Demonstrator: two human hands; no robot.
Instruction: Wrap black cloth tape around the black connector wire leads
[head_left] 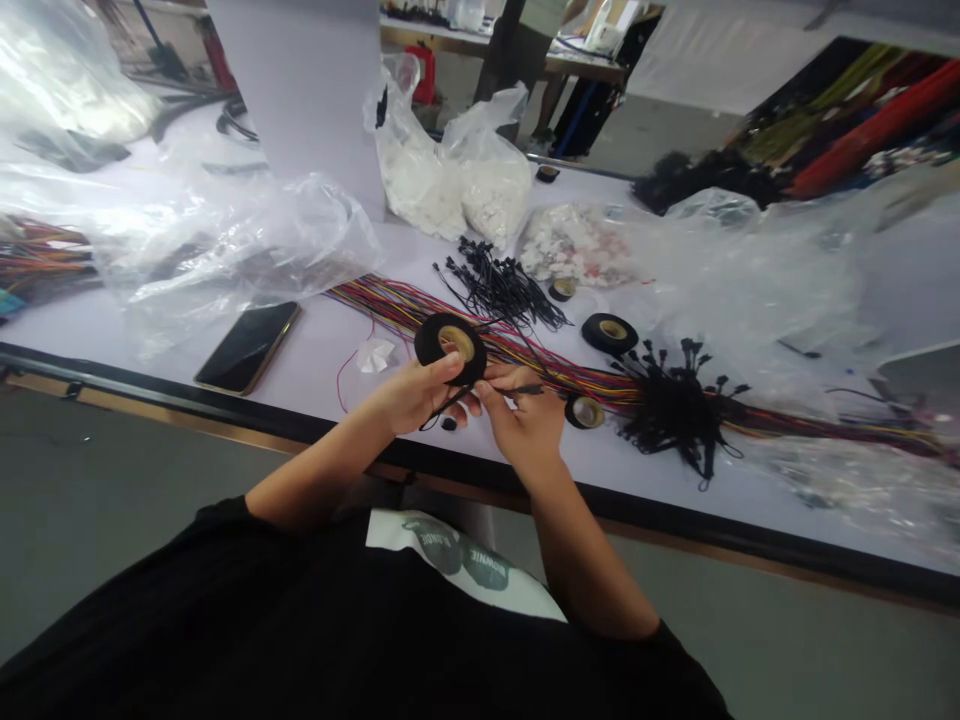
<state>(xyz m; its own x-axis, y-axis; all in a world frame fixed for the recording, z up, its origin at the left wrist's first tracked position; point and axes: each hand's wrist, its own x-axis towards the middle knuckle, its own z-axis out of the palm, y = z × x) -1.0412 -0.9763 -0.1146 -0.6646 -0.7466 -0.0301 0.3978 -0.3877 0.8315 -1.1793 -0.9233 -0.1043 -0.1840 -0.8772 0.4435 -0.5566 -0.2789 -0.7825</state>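
- Centre of the frame: the left hand (416,395) grips a black tape roll (430,345) between thumb and fingers, some fingers hidden.
- Just right of centre: the right hand (531,425) pinches a thin black cable (525,389); its far end is hard to make out.
- Middle right: a black cable pile (675,415) partly covers the multicoloured wire bundle (596,380).
- Upper left: a clear plastic bag (67,75), cut off by the edge, contents blurred.

You have two hands (529,425) in view, five tape rolls (600,336), one phone (249,347), two clumps of black leads (675,412), two upright bags of white parts (491,195) and one crumpled scrap (375,355).
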